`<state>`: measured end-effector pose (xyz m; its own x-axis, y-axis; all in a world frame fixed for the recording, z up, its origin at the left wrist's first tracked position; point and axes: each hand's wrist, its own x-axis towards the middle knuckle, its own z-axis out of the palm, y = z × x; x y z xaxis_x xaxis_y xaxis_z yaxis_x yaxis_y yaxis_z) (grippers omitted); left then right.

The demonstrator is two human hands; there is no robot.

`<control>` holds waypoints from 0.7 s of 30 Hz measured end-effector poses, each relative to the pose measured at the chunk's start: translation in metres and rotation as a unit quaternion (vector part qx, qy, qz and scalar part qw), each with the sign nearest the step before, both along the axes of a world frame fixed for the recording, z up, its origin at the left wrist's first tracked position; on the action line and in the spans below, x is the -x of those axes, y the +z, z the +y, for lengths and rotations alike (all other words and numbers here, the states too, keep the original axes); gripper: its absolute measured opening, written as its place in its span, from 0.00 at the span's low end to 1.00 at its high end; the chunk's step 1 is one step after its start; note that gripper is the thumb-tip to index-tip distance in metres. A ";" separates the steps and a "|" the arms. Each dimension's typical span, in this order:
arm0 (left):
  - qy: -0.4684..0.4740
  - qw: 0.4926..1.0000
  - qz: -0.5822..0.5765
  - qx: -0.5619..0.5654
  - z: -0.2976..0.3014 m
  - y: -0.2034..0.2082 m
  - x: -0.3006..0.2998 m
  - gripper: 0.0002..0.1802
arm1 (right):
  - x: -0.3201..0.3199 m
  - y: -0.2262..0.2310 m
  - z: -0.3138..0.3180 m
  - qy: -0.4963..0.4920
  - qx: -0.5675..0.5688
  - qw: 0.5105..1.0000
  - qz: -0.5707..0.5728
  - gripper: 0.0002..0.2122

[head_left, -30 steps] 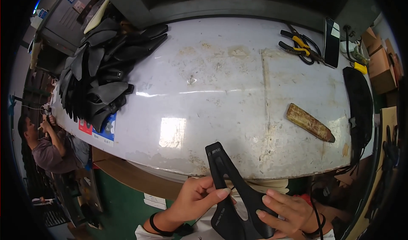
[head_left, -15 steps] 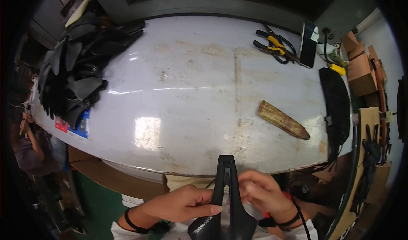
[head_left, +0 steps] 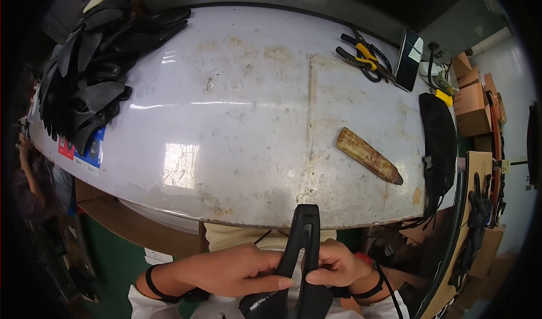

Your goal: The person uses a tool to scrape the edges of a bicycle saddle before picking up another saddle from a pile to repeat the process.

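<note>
A black bicycle saddle (head_left: 292, 256) with a long slot down its middle is held between my hands, at the table's near edge. Its narrow nose points away from me, while the wide rear runs off the lower edge of the picture. On its left side, my left hand (head_left: 240, 269) is closed, thumb lying over the top and fingers underneath. My right hand (head_left: 341, 265) grips the right side, its thumb pressed on top beside the slot. The fingers beneath the saddle are partly hidden.
Several black saddle-shaped pieces (head_left: 93, 73) are heaped at the left of the white table (head_left: 237, 132). To the right lie a worn brown tapered block (head_left: 370, 156), yellow-and-black pliers (head_left: 361, 59), a phone (head_left: 407, 62) and a black pouch (head_left: 439, 149). Cardboard boxes (head_left: 473, 107) stand beyond.
My right hand has closed on the saddle's right side, its thumb now on top. The saddle has tilted slightly. The whole view has shifted a little.
</note>
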<state>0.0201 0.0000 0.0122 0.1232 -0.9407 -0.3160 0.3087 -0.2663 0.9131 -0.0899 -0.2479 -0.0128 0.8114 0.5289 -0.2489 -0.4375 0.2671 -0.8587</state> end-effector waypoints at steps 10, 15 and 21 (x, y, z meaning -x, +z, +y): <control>0.064 0.968 0.225 0.091 -0.001 -0.023 0.012 0.24 | 0.006 -0.014 -0.009 -0.034 -0.064 0.994 -0.080 0.09; 0.310 0.901 0.185 0.240 -0.017 -0.038 0.049 0.44 | -0.016 0.011 0.028 -0.471 0.089 0.874 -0.079 0.21; 0.600 0.776 0.119 0.152 -0.024 -0.023 0.015 0.33 | -0.012 0.006 -0.001 -0.137 0.369 0.862 -0.319 0.11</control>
<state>0.0047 -0.0238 -0.0105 0.9407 -0.2292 -0.2501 0.3376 0.5607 0.7560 -0.0781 -0.2488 -0.0071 0.9769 0.1844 0.1075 0.1794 -0.4366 -0.8816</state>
